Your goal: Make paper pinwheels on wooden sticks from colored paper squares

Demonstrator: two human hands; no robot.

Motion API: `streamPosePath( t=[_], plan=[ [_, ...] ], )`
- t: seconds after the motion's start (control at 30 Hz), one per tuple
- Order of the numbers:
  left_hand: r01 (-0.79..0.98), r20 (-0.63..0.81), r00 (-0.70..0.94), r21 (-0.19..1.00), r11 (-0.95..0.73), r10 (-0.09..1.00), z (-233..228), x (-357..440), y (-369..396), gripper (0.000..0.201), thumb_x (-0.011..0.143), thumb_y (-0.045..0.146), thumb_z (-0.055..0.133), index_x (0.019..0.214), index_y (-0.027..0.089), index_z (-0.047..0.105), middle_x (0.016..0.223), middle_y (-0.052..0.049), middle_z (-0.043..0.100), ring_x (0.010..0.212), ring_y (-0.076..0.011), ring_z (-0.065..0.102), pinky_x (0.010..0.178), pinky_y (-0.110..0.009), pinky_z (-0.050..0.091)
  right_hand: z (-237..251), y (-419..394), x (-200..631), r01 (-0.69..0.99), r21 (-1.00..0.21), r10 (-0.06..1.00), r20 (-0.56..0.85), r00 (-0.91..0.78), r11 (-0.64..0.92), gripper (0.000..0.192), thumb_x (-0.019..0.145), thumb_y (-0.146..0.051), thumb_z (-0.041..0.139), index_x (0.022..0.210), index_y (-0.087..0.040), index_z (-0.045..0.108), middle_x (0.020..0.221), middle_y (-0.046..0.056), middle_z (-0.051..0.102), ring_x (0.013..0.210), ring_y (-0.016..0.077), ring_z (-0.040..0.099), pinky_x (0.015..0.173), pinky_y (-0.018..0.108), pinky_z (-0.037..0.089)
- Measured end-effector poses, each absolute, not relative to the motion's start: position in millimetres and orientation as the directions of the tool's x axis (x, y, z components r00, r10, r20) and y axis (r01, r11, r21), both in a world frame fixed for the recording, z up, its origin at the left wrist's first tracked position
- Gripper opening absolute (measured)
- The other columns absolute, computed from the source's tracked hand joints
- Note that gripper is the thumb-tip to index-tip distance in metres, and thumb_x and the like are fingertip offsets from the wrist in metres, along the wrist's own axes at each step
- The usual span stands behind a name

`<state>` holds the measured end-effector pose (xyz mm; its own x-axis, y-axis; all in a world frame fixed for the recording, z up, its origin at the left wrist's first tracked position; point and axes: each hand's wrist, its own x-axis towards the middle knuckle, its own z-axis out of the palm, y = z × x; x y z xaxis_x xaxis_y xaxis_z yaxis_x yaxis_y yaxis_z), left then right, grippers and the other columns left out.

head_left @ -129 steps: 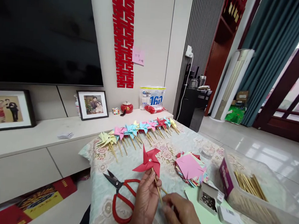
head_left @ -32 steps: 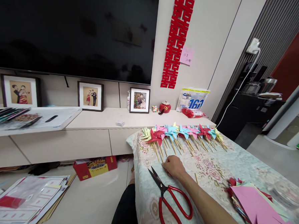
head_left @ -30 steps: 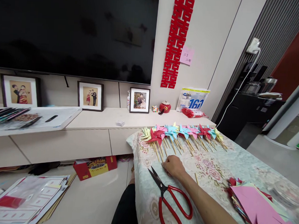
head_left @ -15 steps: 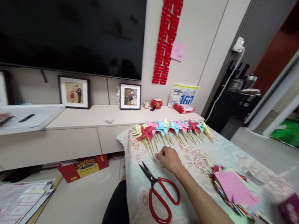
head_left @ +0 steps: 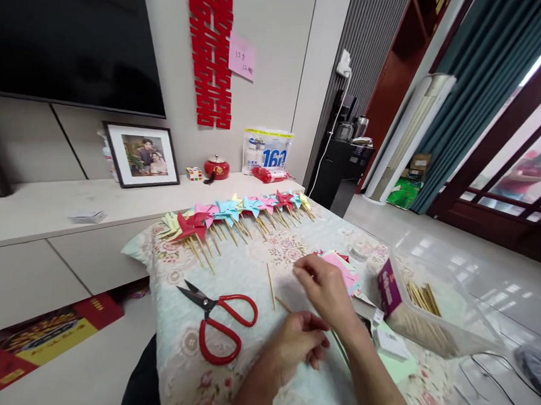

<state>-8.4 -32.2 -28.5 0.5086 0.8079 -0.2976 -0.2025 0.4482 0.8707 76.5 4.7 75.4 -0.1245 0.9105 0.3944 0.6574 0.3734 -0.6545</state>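
My right hand (head_left: 324, 285) hovers over the flowered tablecloth (head_left: 249, 268), fingers loosely apart and holding nothing, right beside a stack of coloured paper squares (head_left: 345, 268). My left hand (head_left: 297, 344) rests curled on the cloth nearer to me. A thin wooden stick (head_left: 283, 303) runs under it; I cannot tell whether it is gripped. Another loose stick (head_left: 270, 285) lies just left of my hands. Red-handled scissors (head_left: 207, 308) lie further left. A row of paper pinwheels on sticks (head_left: 234, 211) lines the far edge, with a red pinwheel (head_left: 190, 225) near its left end.
A clear plastic box of wooden sticks (head_left: 428, 307) stands at the right, with small white boxes (head_left: 390, 342) and green paper (head_left: 395, 367) in front of it. A low cabinet (head_left: 70, 210) with a framed photo runs behind. Red packaging (head_left: 55, 336) lies on the floor at left.
My right hand has left the red pinwheel lying in the row and pulled back right to the paper stack. My left hand has come into view. My head turned right.
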Motion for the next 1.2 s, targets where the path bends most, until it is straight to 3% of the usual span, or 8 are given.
streamPosePath(
  t=[0.13,0.33,0.5,0.6,0.7,0.9,1.07,1.2],
  plan=[
    [-0.230,-0.329,0.369,0.874,0.429,0.869,-20.9,-11.5,-27.2,0.022,0.071,0.018,0.066,0.092,0.011,0.064,0.071,-0.001,0.065,0.052,-0.0091,0.054,0.043,-0.020,0.040,55.2,13.7,138.8,0.763,-0.611,0.877,0.463,0.128,0.211,0.018,0.088,-0.025,0.055,0.095,-0.017,0.070,0.094,0.008,0.074,0.082,0.0226,0.065,0.076,0.033,0.047],
    [-0.194,-0.279,0.097,0.936,0.293,0.955,-14.5,-20.4,-18.6,0.026,0.064,0.021,0.060,0.088,0.012,0.066,0.071,-0.001,0.064,0.050,-0.0100,0.054,0.041,-0.021,0.040,38.6,9.6,168.9,0.942,-0.320,0.941,0.338,0.015,0.099,0.043,0.079,-0.003,0.050,0.115,-0.016,0.070,0.118,0.013,0.071,0.116,0.0314,0.056,0.087,0.041,0.042],
    [-0.090,-0.263,0.117,0.957,0.274,0.958,-19.3,-22.5,-21.7,0.023,0.071,0.022,0.059,0.091,0.015,0.066,0.075,-0.002,0.066,0.053,-0.0110,0.055,0.042,-0.021,0.040,40.2,5.9,170.3,0.966,-0.251,0.986,0.166,-0.020,0.062,0.040,0.082,-0.007,0.057,0.117,-0.022,0.070,0.122,0.010,0.070,0.121,0.0329,0.053,0.083,0.042,0.037],
    [0.070,-0.238,0.162,0.971,0.229,0.958,-21.4,-15.4,-31.0,0.019,0.076,0.018,0.055,0.091,0.016,0.067,0.072,-0.001,0.065,0.054,-0.0123,0.055,0.044,-0.022,0.038,37.5,6.1,170.2,0.969,-0.235,0.983,0.178,-0.036,0.078,0.036,0.085,-0.008,0.057,0.115,-0.022,0.070,0.122,0.011,0.070,0.120,0.0335,0.053,0.084,0.042,0.036],
    [0.264,-0.077,0.186,0.964,0.025,0.979,-22.0,-10.8,-37.2,0.023,0.078,0.009,0.051,0.089,0.018,0.069,0.070,-0.001,0.066,0.062,-0.0140,0.058,0.055,-0.024,0.042,35.1,6.1,163.4,0.957,-0.261,0.969,0.236,-0.068,0.130,0.040,0.084,-0.006,0.056,0.119,-0.019,0.068,0.120,0.013,0.070,0.118,0.0333,0.054,0.086,0.040,0.038],
    [0.655,0.178,0.038,0.739,-0.159,0.983,-15.2,-32.2,-25.7,0.029,0.084,0.003,0.048,0.096,0.015,0.071,0.091,-0.009,0.069,0.088,-0.0220,0.063,0.078,-0.033,0.046,36.7,-2.9,126.0,0.856,-0.446,0.965,0.143,-0.220,0.261,0.019,0.087,-0.010,0.053,0.095,-0.017,0.068,0.093,0.008,0.072,0.083,0.0213,0.065,0.072,0.028,0.041],
    [0.896,0.225,-0.038,0.439,-0.067,0.974,-9.0,-47.6,-18.7,0.026,0.089,0.011,0.052,0.098,0.022,0.074,0.106,-0.010,0.068,0.101,-0.0287,0.056,0.085,-0.040,0.039,30.5,-8.7,101.7,0.926,-0.336,0.969,-0.112,-0.221,0.173,0.010,0.081,-0.013,0.061,0.087,-0.016,0.068,0.084,0.010,0.074,0.078,0.0244,0.066,0.063,0.029,0.033],
    [0.948,0.156,-0.019,0.318,-0.032,0.988,-9.2,-47.5,-19.1,0.023,0.093,0.019,0.052,0.098,0.025,0.073,0.102,-0.009,0.069,0.102,-0.0306,0.055,0.081,-0.042,0.034,24.2,-8.9,95.6,0.954,-0.259,0.960,-0.191,-0.204,0.151,0.011,0.080,-0.015,0.061,0.088,-0.015,0.068,0.088,0.014,0.075,0.080,0.0263,0.068,0.061,0.030,0.030]
  ],
)
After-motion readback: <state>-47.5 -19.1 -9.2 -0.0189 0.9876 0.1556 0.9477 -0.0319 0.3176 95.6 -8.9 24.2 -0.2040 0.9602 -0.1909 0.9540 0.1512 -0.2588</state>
